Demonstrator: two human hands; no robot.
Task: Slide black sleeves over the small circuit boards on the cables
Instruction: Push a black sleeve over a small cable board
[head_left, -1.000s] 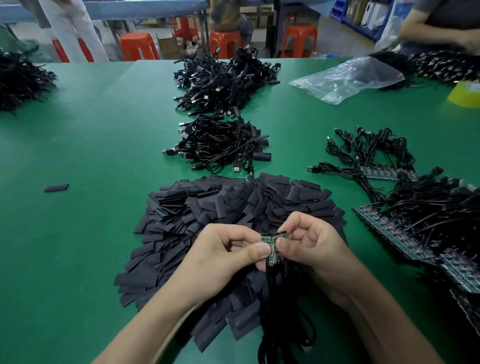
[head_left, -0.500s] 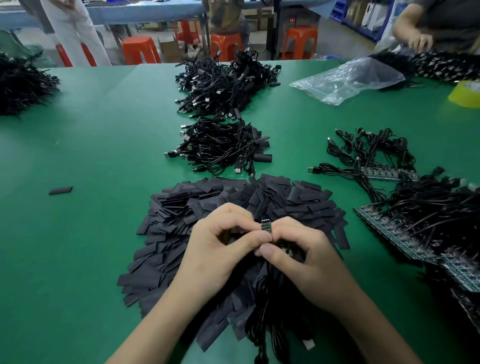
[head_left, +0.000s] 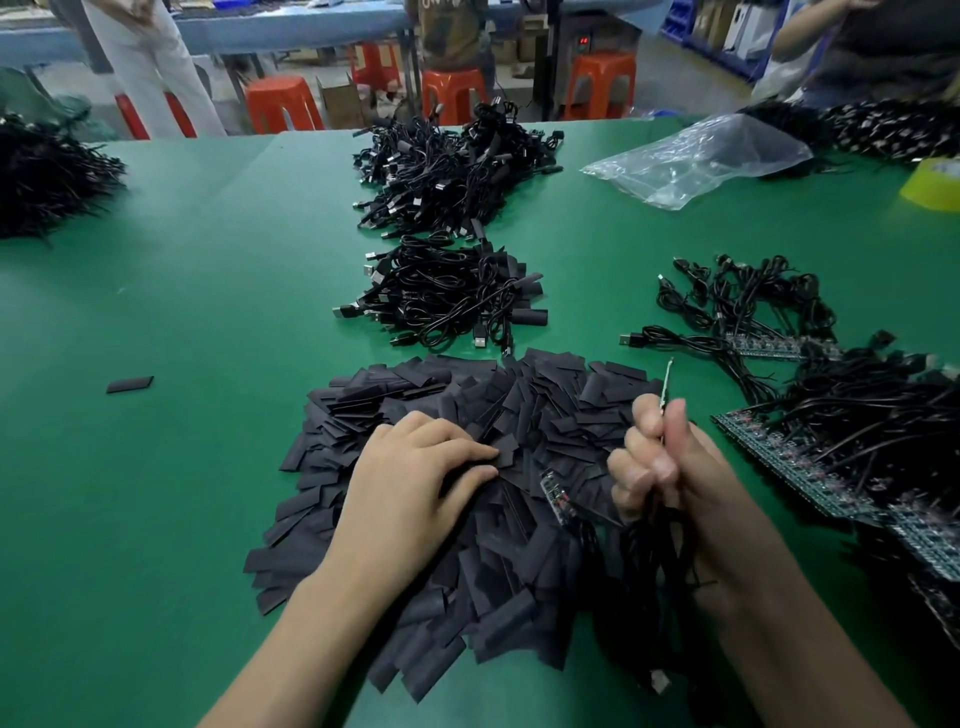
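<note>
The circuit board (head_left: 666, 384) stands edge-on in the right hand (head_left: 670, 478), so its face is hard to make out. The fingers curl round it and round the cables (head_left: 655, 561) hanging toward 6 o'clock. At its 9 o'clock the left hand (head_left: 415, 467) lies low on the pile of sleeves (head_left: 447, 400), thumb and forefinger nearly together at one sleeve; whether they pinch it I cannot tell. A second board (head_left: 557, 496) lies between the hands. At 3 o'clock, board strips (head_left: 789, 462) are cut off by the frame.
</note>
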